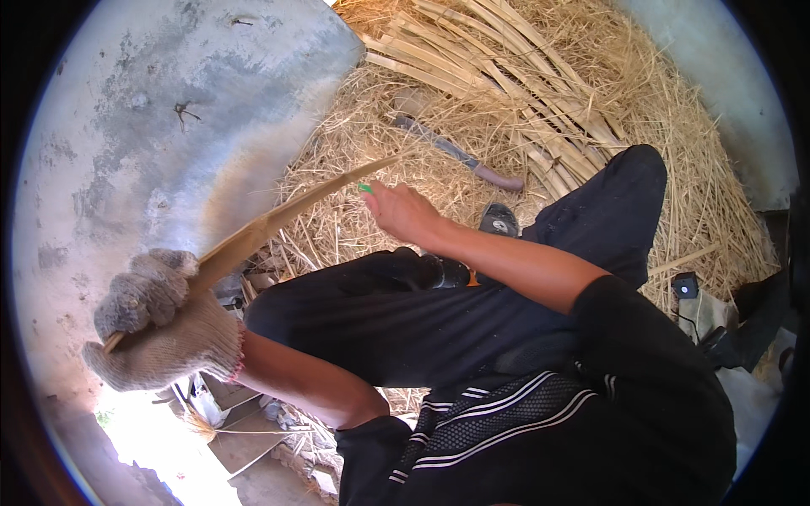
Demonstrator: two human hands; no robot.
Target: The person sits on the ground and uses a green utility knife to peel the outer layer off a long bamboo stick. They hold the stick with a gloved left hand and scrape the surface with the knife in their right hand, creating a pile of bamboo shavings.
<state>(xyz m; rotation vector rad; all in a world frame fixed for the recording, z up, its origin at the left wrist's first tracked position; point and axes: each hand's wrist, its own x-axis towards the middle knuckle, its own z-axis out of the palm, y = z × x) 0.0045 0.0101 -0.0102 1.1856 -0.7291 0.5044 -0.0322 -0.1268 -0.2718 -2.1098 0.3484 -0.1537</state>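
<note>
While seated over a straw heap [675,126], gloved left hand [156,325] shut tight round the near end of a long cane strip [278,219], fingers [139,295] curled fully about it. Bare right hand [403,211] at the strip's far end, closed loosely; something small and green at the fingertips, too small to identify. Split strips [506,93] already piled on the straw beyond the knees, suggesting work well under way; a long-handled blade [460,156] lying unused just beside them. No containers visible.
</note>
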